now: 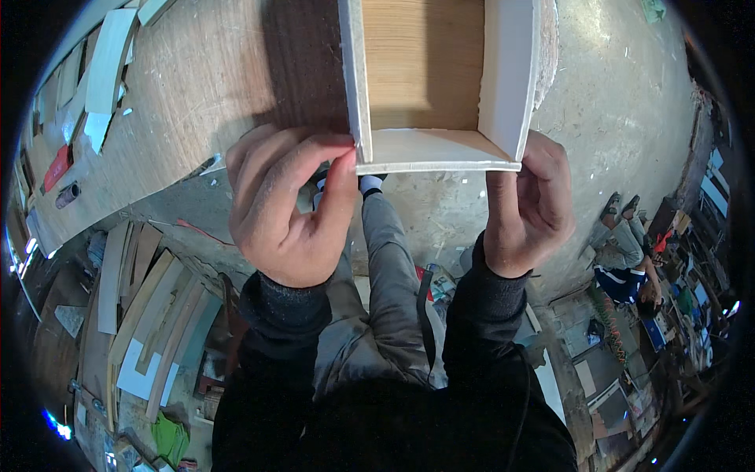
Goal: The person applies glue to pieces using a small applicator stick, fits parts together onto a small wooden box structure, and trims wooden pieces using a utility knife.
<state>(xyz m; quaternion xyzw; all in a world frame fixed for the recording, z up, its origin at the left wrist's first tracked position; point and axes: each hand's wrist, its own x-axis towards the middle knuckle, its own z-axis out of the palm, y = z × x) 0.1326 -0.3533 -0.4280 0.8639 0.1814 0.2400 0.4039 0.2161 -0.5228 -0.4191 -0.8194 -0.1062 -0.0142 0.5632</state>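
An open wooden box (507, 82) with whitish walls and a wood-grain bottom reaches past the top of the picture. Its near wall (440, 147) faces me, with pale raw board edges along the top. At the near left corner, my left hand (287, 208) pinches the box between thumb and fingertips. My right hand (531, 208) grips the near right corner, thumb on the near wall's edge and fingers curled behind the side. Whether the box rests on anything is hidden at the top.
A plywood table (189, 102) lies to the left, bearing white board offcuts (110, 63) and a red object (57, 167). Boards and strips (157, 322) stand below it. On the right, a person (625, 263) is low to the concrete floor (621, 102) beside clutter.
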